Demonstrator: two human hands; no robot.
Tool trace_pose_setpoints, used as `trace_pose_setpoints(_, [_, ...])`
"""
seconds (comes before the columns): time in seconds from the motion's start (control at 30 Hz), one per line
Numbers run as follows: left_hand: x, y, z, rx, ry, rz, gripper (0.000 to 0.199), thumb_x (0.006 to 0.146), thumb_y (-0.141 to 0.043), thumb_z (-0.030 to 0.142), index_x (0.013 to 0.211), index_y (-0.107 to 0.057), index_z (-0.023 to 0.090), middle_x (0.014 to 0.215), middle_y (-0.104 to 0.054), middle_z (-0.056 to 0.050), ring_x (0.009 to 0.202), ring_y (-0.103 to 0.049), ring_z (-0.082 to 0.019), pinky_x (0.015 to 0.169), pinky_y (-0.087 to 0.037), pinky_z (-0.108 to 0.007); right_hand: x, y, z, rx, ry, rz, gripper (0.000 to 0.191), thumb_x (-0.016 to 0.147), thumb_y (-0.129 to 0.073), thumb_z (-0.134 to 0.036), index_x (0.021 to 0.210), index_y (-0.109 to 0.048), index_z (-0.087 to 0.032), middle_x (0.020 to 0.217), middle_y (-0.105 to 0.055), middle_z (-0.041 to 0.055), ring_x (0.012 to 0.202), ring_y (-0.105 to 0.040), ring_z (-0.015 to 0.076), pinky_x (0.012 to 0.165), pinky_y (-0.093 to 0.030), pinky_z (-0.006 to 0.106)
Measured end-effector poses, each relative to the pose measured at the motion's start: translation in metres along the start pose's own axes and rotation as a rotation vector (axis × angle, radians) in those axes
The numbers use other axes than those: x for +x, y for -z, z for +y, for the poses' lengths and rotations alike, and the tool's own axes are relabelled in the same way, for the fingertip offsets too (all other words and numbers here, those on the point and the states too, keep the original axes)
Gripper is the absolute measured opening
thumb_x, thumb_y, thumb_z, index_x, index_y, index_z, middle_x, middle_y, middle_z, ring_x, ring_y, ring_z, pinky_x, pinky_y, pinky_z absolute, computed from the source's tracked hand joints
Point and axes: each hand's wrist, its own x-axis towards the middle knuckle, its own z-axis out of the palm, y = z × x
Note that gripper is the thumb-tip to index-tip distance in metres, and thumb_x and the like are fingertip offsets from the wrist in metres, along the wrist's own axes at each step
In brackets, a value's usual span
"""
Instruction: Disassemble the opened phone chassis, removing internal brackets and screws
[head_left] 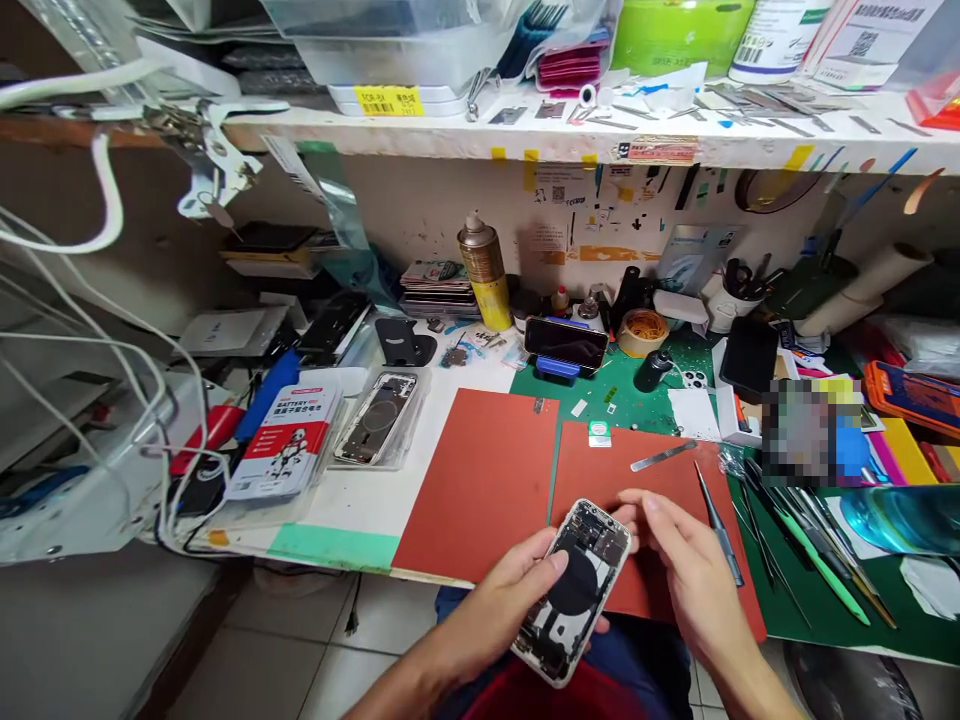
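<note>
My left hand [517,600] grips an opened smartphone [577,585], its thumb lying across the inside and fingers behind. The phone is tilted above the front edge of the bench, with a pale frame, dark boards and a black round pad showing. Beside the phone's upper right edge is my right hand [686,555], its thumb and fingers drawn together. Whether those fingertips hold something small or touch the frame, I cannot make out. A flat metal blade [664,456] and a pointed screwdriver-like tool [718,525] lie on the red mat [600,480] behind and to the right.
Another opened phone [377,418] lies in a clear tray at left, near a battery box [285,440]. Several tweezers and a green tool [821,565] crowd the right side. A phone on a stand [566,345] and a spray can [484,270] stand behind. A shelf [420,138] overhangs the bench.
</note>
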Motion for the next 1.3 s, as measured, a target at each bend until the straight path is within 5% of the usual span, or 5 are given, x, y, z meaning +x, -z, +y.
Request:
trace_pose_setpoints(0.2, [-0.001,-0.008,-0.016,-0.241,-0.058,0.119,0.062,0.093,-0.075,0.06,0.143,-0.063,0.025,0.109,-0.082,-0.014,0.096,-0.081,-0.035,0.073,-0.063,-0.038,-0.04,-0.015,0.039,-0.072,-0.017,0.347,0.052,0.081,-0.083,-0.065,0.107,-0.082,-0.02,0.095,-0.081,0.0122,0.082,-0.076,0.0265,0.072,-0.064,0.033])
trace_pose_setpoints(0.83, [-0.002,-0.017,-0.019,-0.41,-0.069,0.041,0.052,0.104,-0.06,0.054,0.142,-0.067,0.019,0.109,-0.081,-0.014,0.105,-0.077,-0.033,0.097,-0.057,-0.045,-0.039,-0.03,0.032,-0.292,0.194,0.278,0.036,0.098,-0.068,-0.054,0.096,-0.082,-0.021,0.078,-0.073,0.0034,0.056,-0.067,0.0147,0.051,-0.058,0.021])
trace_pose_setpoints(1.03, [0.0,-0.019,-0.019,-0.504,-0.111,-0.05,0.045,0.106,-0.059,0.046,0.144,-0.068,0.022,0.127,-0.077,-0.013,0.122,-0.071,-0.033,0.106,-0.052,-0.045,-0.032,-0.03,0.017,-0.705,0.767,0.437,0.01,0.102,-0.066,-0.019,0.098,-0.075,-0.019,0.09,-0.076,0.0055,0.076,-0.073,0.0159,0.071,-0.06,0.023])
trace_pose_setpoints(1.13, [-0.001,-0.019,-0.02,-0.52,-0.172,-0.107,0.043,0.106,-0.061,0.039,0.145,-0.068,0.022,0.137,-0.074,-0.011,0.134,-0.065,-0.032,0.119,-0.043,-0.044,-0.027,-0.031,0.006,-0.84,0.989,0.287,0.015,0.099,-0.065,-0.003,0.108,-0.072,-0.014,0.093,-0.073,0.0083,0.082,-0.068,0.0174,0.079,-0.058,0.03])
trace_pose_setpoints(1.3, [0.002,-0.015,-0.029,-0.505,-0.195,-0.107,0.046,0.104,-0.065,0.041,0.148,-0.067,0.028,0.143,-0.071,-0.008,0.144,-0.059,-0.032,0.128,-0.034,-0.046,-0.014,-0.028,0.001,-0.997,1.082,0.094,0.022,0.1,-0.06,0.001,0.119,-0.068,-0.008,0.098,-0.071,0.0123,0.085,-0.063,0.0204,0.079,-0.055,0.036])
